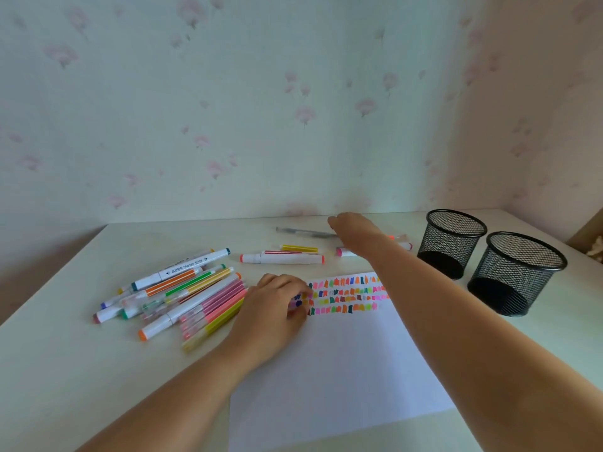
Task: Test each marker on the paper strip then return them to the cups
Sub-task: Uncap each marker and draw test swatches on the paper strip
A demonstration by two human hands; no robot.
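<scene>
Pins the paper point(342, 360) flat with the left hand point(274, 314) at its 9 o'clock edge, fingers loosely bent, gripping nothing, tips pressing on the colour swatches point(349, 295), probably to stop any sliding during testing. Stretches the right hand point(354, 230) far out to 12 o'clock, arm nearly straight, palm down over loose markers point(284, 258) near the wall; fingers hidden beneath the knuckles, so cannot tell whether holding one. Works with the marker pile point(182, 288) at 9 o'clock of the sheet and 2 mesh cups point(453, 243), apparently empty, at 2 o'clock, handy for returns.
</scene>
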